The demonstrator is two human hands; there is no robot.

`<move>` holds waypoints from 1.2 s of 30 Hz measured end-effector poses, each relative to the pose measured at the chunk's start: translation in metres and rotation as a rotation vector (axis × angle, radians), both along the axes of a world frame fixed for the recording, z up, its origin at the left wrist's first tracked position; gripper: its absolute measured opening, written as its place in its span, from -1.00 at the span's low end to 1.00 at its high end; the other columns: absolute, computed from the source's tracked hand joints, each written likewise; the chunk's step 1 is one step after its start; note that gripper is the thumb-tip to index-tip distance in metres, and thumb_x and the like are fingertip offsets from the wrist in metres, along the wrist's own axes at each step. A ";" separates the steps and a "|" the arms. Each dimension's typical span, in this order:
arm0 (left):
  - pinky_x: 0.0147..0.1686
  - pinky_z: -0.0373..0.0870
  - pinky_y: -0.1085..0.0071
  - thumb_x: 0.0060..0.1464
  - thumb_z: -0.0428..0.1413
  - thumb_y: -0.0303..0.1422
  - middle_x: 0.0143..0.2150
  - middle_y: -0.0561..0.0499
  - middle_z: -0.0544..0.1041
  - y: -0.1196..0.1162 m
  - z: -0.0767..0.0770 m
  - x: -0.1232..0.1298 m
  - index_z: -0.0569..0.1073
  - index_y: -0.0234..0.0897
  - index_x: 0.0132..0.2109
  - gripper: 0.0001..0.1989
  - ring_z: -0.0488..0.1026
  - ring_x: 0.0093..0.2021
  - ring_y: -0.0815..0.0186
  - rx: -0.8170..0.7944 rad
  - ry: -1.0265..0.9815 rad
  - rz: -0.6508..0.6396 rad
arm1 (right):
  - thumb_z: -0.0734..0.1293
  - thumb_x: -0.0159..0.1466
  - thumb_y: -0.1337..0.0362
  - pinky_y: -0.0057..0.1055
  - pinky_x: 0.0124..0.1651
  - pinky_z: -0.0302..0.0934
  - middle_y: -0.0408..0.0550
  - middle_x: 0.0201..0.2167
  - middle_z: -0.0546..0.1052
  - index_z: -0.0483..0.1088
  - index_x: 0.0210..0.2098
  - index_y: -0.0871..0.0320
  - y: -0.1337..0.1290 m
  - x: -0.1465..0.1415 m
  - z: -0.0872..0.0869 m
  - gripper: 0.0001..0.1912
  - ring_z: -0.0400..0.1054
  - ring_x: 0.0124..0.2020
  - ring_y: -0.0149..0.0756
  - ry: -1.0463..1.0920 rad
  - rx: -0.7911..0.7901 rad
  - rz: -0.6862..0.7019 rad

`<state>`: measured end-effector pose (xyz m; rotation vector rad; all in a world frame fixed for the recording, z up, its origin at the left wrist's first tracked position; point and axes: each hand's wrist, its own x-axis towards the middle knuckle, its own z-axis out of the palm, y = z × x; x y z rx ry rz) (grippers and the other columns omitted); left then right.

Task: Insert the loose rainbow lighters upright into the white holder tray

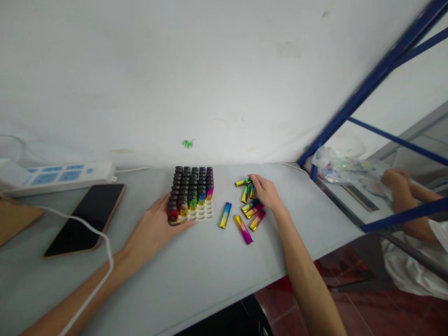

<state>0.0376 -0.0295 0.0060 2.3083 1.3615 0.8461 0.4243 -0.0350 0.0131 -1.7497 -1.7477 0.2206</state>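
Observation:
My left hand (156,226) is wrapped round the left and front side of a white slotted tray (205,215). Rows of lighters (192,184) with black tops stand upright in it, their bodies red, yellow, green, blue and pink. Bare slots show at its front right. My right hand (265,190) is curled over the far right of a loose heap of shiny, colour-graded lighter-sized pieces (252,211). Its fingertips are partly hidden, and what they pinch is unclear. Apart from the heap, a blue-and-yellow piece (225,215) lies near the tray, and a yellow-and-magenta one (243,229) lies closer to me.
A phone (86,219) and a white power strip (66,177) lie at the left, with a white cable (101,231) crossing above my left forearm. A blue metal frame (336,126) rises at the right. Beyond it are plastic bags (331,163) and another person's arms (408,191).

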 end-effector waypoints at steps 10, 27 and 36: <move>0.41 0.34 -0.11 0.12 0.18 0.18 0.22 -0.22 0.61 0.002 -0.001 0.000 0.51 -0.25 0.19 -0.29 0.56 0.24 -0.14 0.036 0.092 -0.008 | 0.26 0.50 0.23 -0.31 -0.01 0.45 0.09 -0.15 0.72 0.54 0.06 0.20 -0.024 0.046 0.020 -0.71 0.64 -0.14 -0.17 -0.081 -0.137 -0.300; 0.50 0.12 -0.21 0.02 0.16 0.31 0.14 -0.17 0.67 0.012 0.003 -0.013 0.55 -0.17 0.14 -0.23 0.61 0.17 -0.18 0.034 0.192 -0.087 | 0.31 0.53 0.23 -0.38 -0.08 0.32 0.12 -0.17 0.72 0.56 -0.03 0.19 -0.030 0.041 0.019 -0.79 0.62 -0.14 -0.17 -0.281 -0.333 -0.339; 0.50 0.11 -0.25 0.02 0.19 0.34 0.32 -0.39 0.54 0.013 0.014 -0.016 0.38 -0.39 0.31 0.00 0.49 0.33 -0.24 -0.026 0.177 -0.057 | 0.31 0.53 0.21 -0.39 -0.21 0.22 0.03 -0.27 0.69 0.54 -0.04 0.16 -0.031 0.023 0.015 -0.81 0.57 -0.23 -0.18 -0.297 -0.279 -0.284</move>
